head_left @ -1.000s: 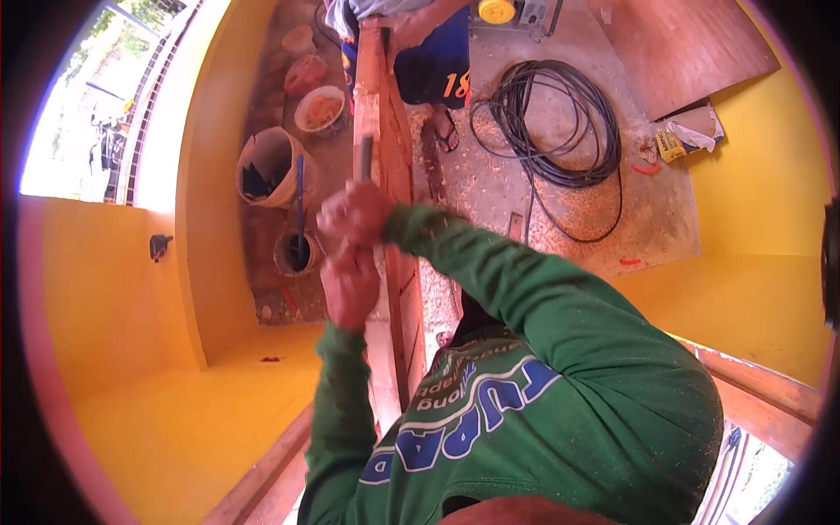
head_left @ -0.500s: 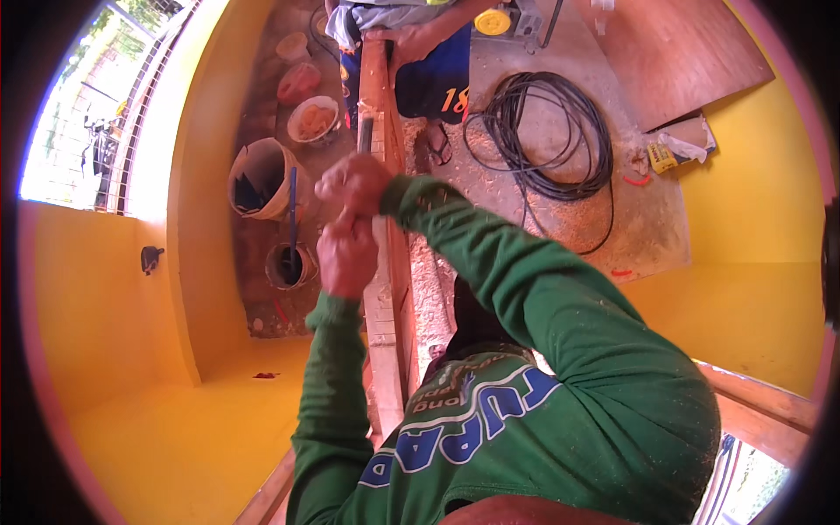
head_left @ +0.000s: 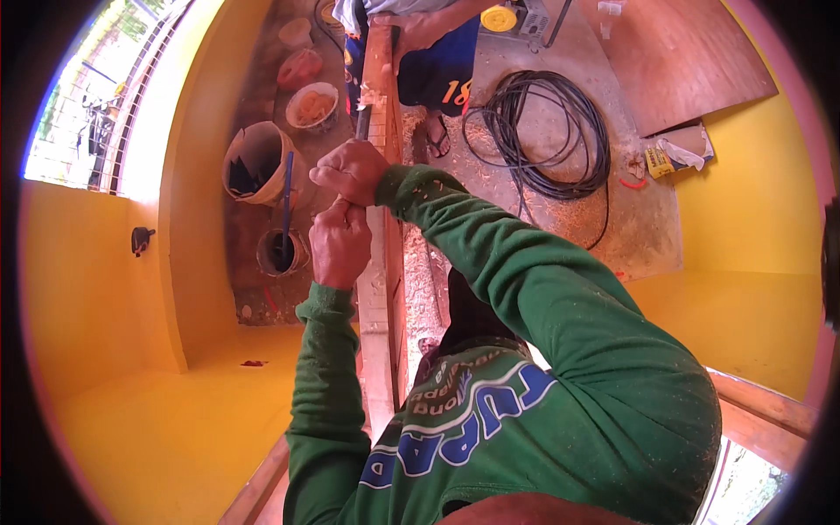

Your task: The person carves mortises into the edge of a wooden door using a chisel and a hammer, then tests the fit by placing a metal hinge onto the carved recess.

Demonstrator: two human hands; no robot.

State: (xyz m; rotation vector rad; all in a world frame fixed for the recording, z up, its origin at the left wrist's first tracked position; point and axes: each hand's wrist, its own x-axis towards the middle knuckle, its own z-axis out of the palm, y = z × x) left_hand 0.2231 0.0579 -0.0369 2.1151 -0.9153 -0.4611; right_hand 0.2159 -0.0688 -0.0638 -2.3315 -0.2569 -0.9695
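My right hand (head_left: pixel 352 171) is closed around a dark flat metal tool that looks like a chisel (head_left: pixel 363 122). Just below it, my left hand (head_left: pixel 340 244) is also closed, its fingers wrapped at the tool's near end, where the handle is hidden. The blade lies along a long wooden beam (head_left: pixel 376 306) with lines marked across it. Pale wood shavings (head_left: pixel 372 94) gather at the blade's tip. At the far end, a co-worker's hand (head_left: pixel 416 33) grips the beam.
On the left stand a tall bucket (head_left: pixel 260 162), a smaller container (head_left: pixel 283 254) and a tub (head_left: pixel 312 108). Coiled black cable (head_left: pixel 547 131) lies on the floor to the right, near a plywood sheet (head_left: pixel 682 61). Yellow walls enclose both sides.
The view has shifted slightly. Both hands keep their hold on the chisel, close to the same place along the beam. The shavings at the tip show more plainly now.
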